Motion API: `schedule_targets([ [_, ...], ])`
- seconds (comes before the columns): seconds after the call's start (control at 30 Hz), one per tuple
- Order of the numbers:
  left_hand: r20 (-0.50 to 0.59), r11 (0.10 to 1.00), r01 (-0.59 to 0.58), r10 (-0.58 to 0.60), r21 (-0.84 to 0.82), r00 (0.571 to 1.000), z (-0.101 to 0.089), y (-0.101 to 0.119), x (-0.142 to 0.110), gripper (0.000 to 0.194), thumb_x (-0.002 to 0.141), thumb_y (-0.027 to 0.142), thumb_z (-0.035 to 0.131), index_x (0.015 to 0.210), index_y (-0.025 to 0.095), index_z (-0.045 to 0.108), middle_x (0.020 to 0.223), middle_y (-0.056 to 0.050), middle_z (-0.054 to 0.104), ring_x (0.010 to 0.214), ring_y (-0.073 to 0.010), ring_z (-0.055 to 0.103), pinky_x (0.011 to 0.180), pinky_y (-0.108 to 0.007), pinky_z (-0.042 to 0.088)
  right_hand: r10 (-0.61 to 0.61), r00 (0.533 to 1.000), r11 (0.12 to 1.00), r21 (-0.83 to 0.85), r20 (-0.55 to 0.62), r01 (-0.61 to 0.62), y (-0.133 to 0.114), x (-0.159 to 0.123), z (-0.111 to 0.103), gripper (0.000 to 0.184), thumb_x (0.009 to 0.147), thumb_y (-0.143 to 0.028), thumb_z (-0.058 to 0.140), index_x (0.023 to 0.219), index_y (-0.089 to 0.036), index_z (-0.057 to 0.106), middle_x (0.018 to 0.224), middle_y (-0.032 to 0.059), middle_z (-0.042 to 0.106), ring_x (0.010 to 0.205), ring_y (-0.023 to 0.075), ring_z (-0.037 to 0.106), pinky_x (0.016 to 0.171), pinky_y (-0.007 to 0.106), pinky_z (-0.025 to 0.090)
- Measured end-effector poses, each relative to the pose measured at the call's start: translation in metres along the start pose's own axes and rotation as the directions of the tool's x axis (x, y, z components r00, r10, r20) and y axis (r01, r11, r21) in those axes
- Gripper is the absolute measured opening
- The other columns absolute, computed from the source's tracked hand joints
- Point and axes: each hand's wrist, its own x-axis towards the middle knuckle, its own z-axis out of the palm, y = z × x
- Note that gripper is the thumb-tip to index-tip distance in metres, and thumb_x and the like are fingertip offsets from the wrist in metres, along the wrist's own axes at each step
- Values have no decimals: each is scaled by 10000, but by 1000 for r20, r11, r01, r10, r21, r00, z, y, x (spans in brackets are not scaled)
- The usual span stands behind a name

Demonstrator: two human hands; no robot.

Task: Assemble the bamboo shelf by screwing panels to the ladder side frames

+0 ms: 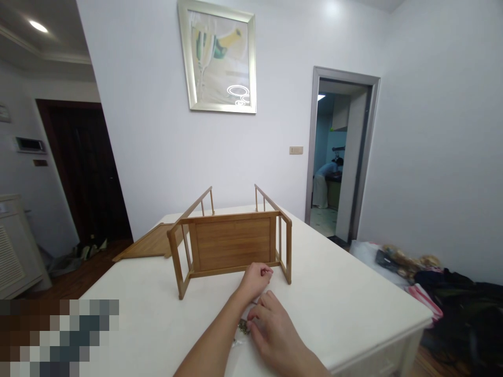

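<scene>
A wooden rack (pixel 236 243) rests on its side on the white table (pixel 338 293), its slatted panel facing me and its rail frames at either end. My left hand (pixel 255 278) is in front of the panel's lower right edge, fingers curled closed; what they hold, if anything, is too small to make out. Closer to me, my right hand (pixel 273 324) has its thumb and fingers drawn together at a clear plastic bag of small metal hardware (pixel 243 327). Part of the bag is hidden by my hand and left forearm.
Another flat wooden panel (pixel 147 242) lies on the table's left side. Bags and clothes (pixel 444 293) are heaped beyond the table's right edge. A person (pixel 323 180) bends over in the room past the doorway (pixel 314 157). A framed picture (pixel 222 57) hangs on the wall.
</scene>
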Motion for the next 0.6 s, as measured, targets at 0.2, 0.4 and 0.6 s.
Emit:
schedule_targets([
  [0.2, 8, 1000, -25, 25, -4, 1000, 5, 2, -1, 222, 764, 187, 562, 816, 119, 766, 645, -36, 697, 600, -151, 599, 577, -249, 428, 151, 983, 988, -45, 102, -148, -1, 0, -3, 76, 752, -128, 631, 777, -198, 615, 1008, 75, 620, 1012, 252, 532, 902, 385, 417],
  [0.4, 0, 1000, -25, 25, -12, 1000, 6, 3, -2, 217, 758, 181, 552, 783, 125, 760, 643, -35, 696, 600, -151, 599, 586, -253, 434, 202, 970, 978, -71, 134, -194, -4, 0, -5, 76, 741, -151, 630, 805, -192, 623, 1009, 77, 625, 1004, 250, 531, 902, 377, 404],
  [0.6, 3, 999, -14, 14, -44, 1000, 7, 4, -3, 215, 746, 161, 552, 785, 125, 760, 678, -45, 713, 629, -156, 608, 605, -256, 445, 241, 954, 970, -70, 177, -232, -2, 1, -7, 132, 735, -120, 595, 826, -192, 658, 982, 79, 630, 997, 254, 538, 896, 371, 409],
])
